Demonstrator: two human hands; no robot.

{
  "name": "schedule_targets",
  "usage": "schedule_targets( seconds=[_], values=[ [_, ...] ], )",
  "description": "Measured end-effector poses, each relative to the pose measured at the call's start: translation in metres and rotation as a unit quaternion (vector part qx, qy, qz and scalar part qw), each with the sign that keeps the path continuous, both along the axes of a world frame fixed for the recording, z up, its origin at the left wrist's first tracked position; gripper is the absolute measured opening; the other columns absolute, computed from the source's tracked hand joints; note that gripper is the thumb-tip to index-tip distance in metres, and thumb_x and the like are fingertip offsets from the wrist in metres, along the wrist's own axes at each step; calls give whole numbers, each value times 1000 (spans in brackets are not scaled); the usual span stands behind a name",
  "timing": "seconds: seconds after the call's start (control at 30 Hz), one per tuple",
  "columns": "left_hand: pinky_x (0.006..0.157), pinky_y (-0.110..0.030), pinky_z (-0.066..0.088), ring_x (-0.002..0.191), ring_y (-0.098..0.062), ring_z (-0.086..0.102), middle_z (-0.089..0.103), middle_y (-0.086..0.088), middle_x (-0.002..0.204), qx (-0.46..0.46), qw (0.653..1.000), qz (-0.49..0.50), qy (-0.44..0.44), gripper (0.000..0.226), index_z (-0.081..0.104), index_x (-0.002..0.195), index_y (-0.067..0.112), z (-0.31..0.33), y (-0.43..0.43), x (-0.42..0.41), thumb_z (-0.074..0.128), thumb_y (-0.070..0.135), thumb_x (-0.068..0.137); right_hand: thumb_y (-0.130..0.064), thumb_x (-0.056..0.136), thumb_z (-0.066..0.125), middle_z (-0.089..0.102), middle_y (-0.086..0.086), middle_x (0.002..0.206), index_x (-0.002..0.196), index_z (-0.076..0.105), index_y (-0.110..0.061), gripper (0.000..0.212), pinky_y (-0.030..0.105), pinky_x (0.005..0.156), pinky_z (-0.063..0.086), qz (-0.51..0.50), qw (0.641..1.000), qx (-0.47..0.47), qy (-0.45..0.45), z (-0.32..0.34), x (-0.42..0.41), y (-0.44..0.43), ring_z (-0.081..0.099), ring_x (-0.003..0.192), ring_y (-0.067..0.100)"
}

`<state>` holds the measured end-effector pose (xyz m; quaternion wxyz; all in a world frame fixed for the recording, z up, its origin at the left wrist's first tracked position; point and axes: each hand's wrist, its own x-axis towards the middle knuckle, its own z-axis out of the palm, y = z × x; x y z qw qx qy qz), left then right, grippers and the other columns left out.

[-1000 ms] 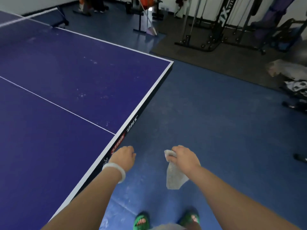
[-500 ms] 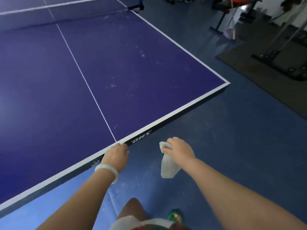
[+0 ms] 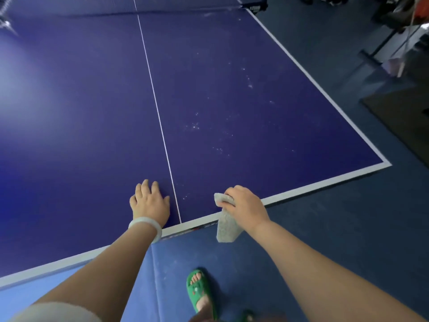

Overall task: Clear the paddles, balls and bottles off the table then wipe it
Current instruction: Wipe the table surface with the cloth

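Table [image 3: 232, 94]: blue, speckled with pale marks right of centre line; no paddles, balls or bottles in view. Right hand [image 3: 246, 205] grips grey cloth [image 3: 226, 226] at near edge. Left hand [image 3: 149, 202] flat, fingers spread, on table. Step: wiping. Next: lay cloth flat, sweep across marks.

One blue table-tennis desk [image 3: 255, 108], carrying one white centre line [image 3: 157, 112] and one net [image 3: 139, 6] at its far end. Two hands: one left hand [image 3: 150, 202] and one right hand [image 3: 243, 203]. One grey cloth [image 3: 226, 226]. One pale bangle [image 3: 146, 225]. One green slipper [image 3: 199, 291] in plain view; a second green shape at the bottom edge is too blurred to count.
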<state>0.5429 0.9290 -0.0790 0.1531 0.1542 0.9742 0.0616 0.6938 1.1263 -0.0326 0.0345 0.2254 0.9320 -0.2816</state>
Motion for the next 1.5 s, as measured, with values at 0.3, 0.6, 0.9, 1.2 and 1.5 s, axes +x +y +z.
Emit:
schedule_targets(
  seconds=[0.3, 0.6, 0.9, 1.2, 1.5],
  values=[
    [121, -52, -4, 150, -30, -15, -14, -2, 164, -54, 995, 83, -12, 65, -11, 155, 32, -39, -37, -22, 14, 57, 100, -40, 94, 62, 56, -7, 98, 103, 65, -18, 23, 29, 79, 48, 117, 988, 31, 93, -39, -89, 4, 46, 94, 12],
    [120, -53, -3, 152, -32, -3, 6, -4, 165, -53, 992, 90, 71, 72, 5, 157, 31, -59, -41, -18, 1, 61, 93, -54, 84, 64, 47, 8, 142, 143, 43, -13, 75, 44, 109, 35, 147, 964, 204, 86, -79, -72, -17, 45, 130, 26],
    [121, -54, 1, 152, -32, -1, 11, -5, 165, -47, 991, 87, 86, 69, 8, 157, 30, -62, -41, -17, 8, 60, 95, -45, 103, 22, 13, 3, 164, 158, 9, -15, 63, 41, 123, 6, 222, 957, 186, 11, -107, -95, -5, 9, 153, 18],
    [121, -54, 2, 152, -33, 0, 13, -6, 164, -38, 992, 85, 90, 69, 11, 158, 29, -61, -42, -17, 8, 59, 96, -42, 102, 38, 10, 7, 166, 157, 16, -9, 68, 45, 122, 16, 220, 954, 204, 26, -96, -83, -13, 4, 153, 19],
    [121, -54, 1, 152, -33, -1, 13, -7, 164, -33, 992, 80, 87, 68, 11, 158, 28, -61, -42, -17, 9, 58, 97, -56, 99, 39, -17, -7, 164, 157, -9, -24, 82, 36, 124, -6, 209, 972, 100, -29, -79, -120, -3, -23, 148, 6]
  ],
)
